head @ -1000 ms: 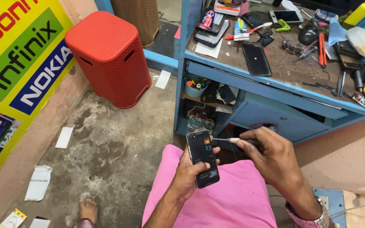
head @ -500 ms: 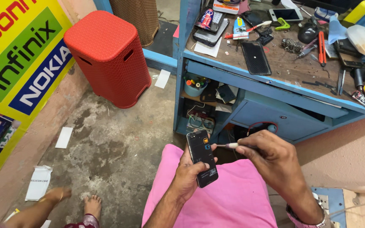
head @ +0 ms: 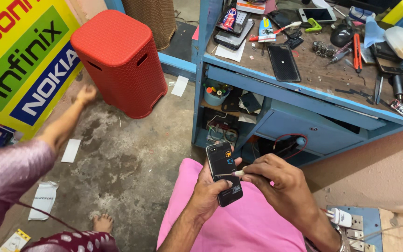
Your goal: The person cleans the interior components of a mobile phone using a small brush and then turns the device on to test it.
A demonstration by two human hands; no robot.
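Cradling the phone (head: pixel 225 173) over the pink lap, left hand (head: pixel 211 191) grips its edges; right hand (head: pixel 281 186) pinches a thin tool (head: pixel 232 174) against it. Looks light, stiff, slippery, probably fragile, so edges seem safest.

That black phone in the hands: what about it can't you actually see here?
Head view only:
- Black phone: lower left edge hidden by the left hand.
- Thin tool: tip too small to identify; handle buried in the right hand.
- Phone's other face: turned away from the camera.
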